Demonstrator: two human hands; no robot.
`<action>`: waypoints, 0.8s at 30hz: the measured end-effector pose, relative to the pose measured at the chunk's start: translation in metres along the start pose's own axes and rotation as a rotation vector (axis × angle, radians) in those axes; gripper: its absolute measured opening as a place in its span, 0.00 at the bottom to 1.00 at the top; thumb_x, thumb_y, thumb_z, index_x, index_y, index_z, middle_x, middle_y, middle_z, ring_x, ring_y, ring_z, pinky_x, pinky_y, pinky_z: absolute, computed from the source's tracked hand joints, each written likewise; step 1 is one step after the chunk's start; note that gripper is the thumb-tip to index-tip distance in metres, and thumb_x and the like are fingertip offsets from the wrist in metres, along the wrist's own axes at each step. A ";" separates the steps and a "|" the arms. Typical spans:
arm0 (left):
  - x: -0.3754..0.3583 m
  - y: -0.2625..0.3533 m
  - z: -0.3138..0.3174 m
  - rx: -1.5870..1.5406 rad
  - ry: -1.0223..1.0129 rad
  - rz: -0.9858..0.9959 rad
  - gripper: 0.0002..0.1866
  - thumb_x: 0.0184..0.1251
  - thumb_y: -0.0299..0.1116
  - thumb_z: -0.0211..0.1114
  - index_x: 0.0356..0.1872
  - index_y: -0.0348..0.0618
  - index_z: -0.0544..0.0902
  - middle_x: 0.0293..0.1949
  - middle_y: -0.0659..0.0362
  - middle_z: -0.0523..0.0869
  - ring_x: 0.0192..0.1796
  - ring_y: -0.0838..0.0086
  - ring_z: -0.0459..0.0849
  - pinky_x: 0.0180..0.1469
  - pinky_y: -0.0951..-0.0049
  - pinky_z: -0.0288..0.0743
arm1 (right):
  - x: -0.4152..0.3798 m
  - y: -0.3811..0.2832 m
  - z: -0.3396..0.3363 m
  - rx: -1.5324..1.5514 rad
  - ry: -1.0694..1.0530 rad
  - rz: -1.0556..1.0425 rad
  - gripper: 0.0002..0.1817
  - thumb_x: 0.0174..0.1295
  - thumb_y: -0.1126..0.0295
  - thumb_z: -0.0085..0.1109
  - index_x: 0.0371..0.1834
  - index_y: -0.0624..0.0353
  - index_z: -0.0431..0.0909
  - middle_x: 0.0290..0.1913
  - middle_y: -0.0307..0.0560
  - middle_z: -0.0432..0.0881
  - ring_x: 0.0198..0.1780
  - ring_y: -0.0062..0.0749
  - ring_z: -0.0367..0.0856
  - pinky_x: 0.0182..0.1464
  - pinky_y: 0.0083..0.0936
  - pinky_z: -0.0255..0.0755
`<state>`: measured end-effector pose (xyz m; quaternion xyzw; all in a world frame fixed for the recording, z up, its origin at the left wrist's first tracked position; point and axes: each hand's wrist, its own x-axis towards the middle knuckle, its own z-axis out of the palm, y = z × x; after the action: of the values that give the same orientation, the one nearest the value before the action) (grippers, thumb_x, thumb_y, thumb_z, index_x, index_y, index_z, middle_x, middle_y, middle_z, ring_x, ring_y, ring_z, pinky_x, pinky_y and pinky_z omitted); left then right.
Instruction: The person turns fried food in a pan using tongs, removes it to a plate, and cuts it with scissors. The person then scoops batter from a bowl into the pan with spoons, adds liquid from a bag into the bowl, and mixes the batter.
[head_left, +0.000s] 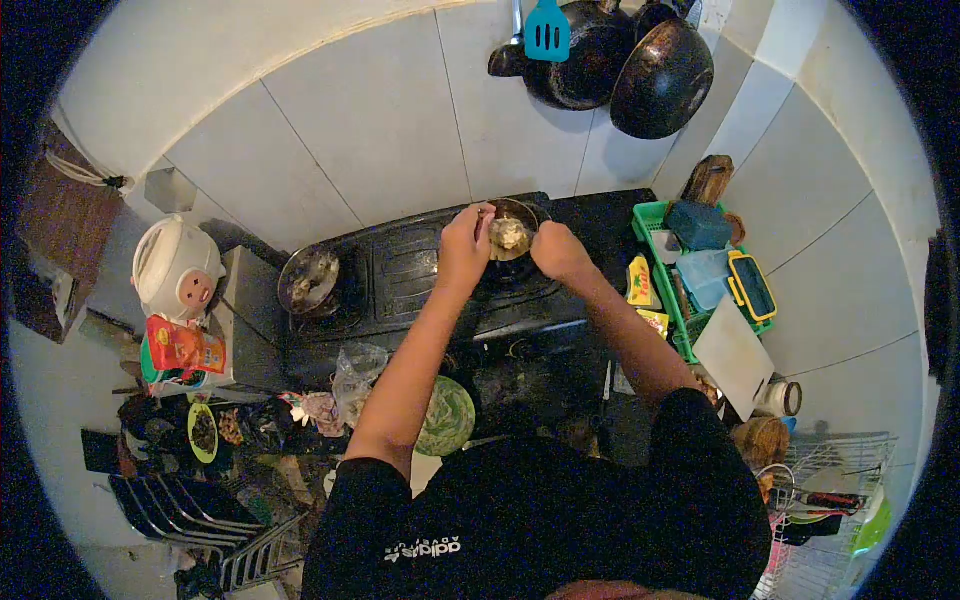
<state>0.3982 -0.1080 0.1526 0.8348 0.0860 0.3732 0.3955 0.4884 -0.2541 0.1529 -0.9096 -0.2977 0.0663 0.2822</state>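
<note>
Both of my hands are over the right side of the black gas stove (410, 260), on either side of a round pan (524, 212). A pale, lumpy mass of food (509, 235) shows between them, in or just above the pan. My left hand (466, 246) is closed at the pan's left side, its fingers and thumb close to the food. On the other side, my right hand (561, 251) is curled into a fist by the pan's right edge. What either hand grips is too small or hidden to name.
A second pan (310, 279) with food sits on the left burner. A rice cooker (178, 268) stands further left. To the right are a green basket (650, 213) and a white cutting board (733, 355). Dark pans (663, 80) and a blue spatula (547, 32) hang on the wall.
</note>
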 end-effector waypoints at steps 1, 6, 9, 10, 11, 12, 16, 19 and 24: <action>0.000 -0.001 0.000 0.005 0.003 0.016 0.07 0.65 0.25 0.61 0.42 0.36 0.81 0.36 0.46 0.85 0.36 0.56 0.85 0.39 0.65 0.77 | 0.002 0.004 0.004 0.002 0.029 -0.024 0.14 0.59 0.69 0.50 0.31 0.73 0.78 0.35 0.73 0.80 0.44 0.67 0.79 0.48 0.49 0.74; -0.005 0.003 -0.002 0.063 -0.002 -0.001 0.07 0.65 0.25 0.60 0.42 0.35 0.81 0.36 0.46 0.85 0.36 0.55 0.85 0.39 0.65 0.77 | 0.006 0.011 0.009 0.010 0.009 -0.052 0.14 0.58 0.70 0.50 0.30 0.73 0.78 0.36 0.74 0.79 0.44 0.67 0.79 0.48 0.50 0.74; -0.007 -0.001 0.000 0.058 0.045 0.104 0.07 0.65 0.25 0.60 0.42 0.35 0.80 0.37 0.46 0.85 0.37 0.55 0.85 0.41 0.65 0.77 | 0.004 0.010 0.013 0.019 0.027 -0.038 0.13 0.58 0.71 0.50 0.30 0.74 0.79 0.36 0.75 0.79 0.45 0.67 0.79 0.48 0.50 0.73; -0.007 -0.005 0.001 0.048 0.051 0.097 0.07 0.66 0.27 0.61 0.42 0.36 0.81 0.37 0.47 0.86 0.37 0.58 0.86 0.40 0.66 0.78 | 0.003 0.009 0.014 0.029 0.039 -0.026 0.13 0.57 0.71 0.50 0.29 0.74 0.79 0.36 0.75 0.79 0.45 0.67 0.79 0.48 0.50 0.73; -0.008 -0.008 0.002 0.039 0.057 0.089 0.08 0.67 0.29 0.61 0.42 0.37 0.82 0.36 0.49 0.87 0.36 0.62 0.87 0.39 0.67 0.78 | 0.002 0.009 0.016 0.028 0.040 -0.027 0.13 0.57 0.71 0.50 0.29 0.74 0.79 0.36 0.75 0.79 0.45 0.67 0.79 0.48 0.50 0.73; -0.008 -0.008 0.002 0.039 0.059 0.091 0.08 0.67 0.29 0.61 0.42 0.37 0.82 0.36 0.49 0.87 0.36 0.62 0.87 0.39 0.67 0.78 | 0.002 0.008 0.017 0.035 0.051 -0.016 0.13 0.57 0.71 0.50 0.30 0.74 0.79 0.36 0.75 0.79 0.45 0.67 0.79 0.49 0.50 0.73; -0.010 -0.013 0.002 0.066 0.063 0.092 0.08 0.66 0.29 0.62 0.42 0.37 0.82 0.37 0.49 0.87 0.37 0.61 0.87 0.39 0.68 0.78 | -0.006 0.003 0.011 0.074 0.047 -0.006 0.12 0.58 0.72 0.49 0.31 0.73 0.78 0.37 0.75 0.79 0.45 0.67 0.79 0.49 0.51 0.73; -0.010 -0.021 0.005 0.055 0.078 0.112 0.08 0.66 0.28 0.62 0.42 0.37 0.82 0.38 0.49 0.87 0.37 0.61 0.87 0.40 0.67 0.78 | -0.009 0.001 0.008 0.038 0.040 0.017 0.12 0.58 0.71 0.49 0.32 0.72 0.77 0.37 0.74 0.79 0.45 0.67 0.79 0.49 0.51 0.73; -0.011 -0.027 0.003 0.096 0.095 0.125 0.08 0.66 0.28 0.62 0.42 0.37 0.82 0.37 0.49 0.87 0.37 0.61 0.87 0.40 0.67 0.78 | -0.016 0.001 0.003 -0.004 0.051 0.019 0.12 0.58 0.72 0.49 0.32 0.72 0.77 0.38 0.74 0.79 0.45 0.67 0.79 0.49 0.51 0.73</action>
<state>0.3962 -0.0969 0.1259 0.8380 0.0700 0.4316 0.3264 0.4754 -0.2623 0.1492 -0.9143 -0.2817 0.0453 0.2874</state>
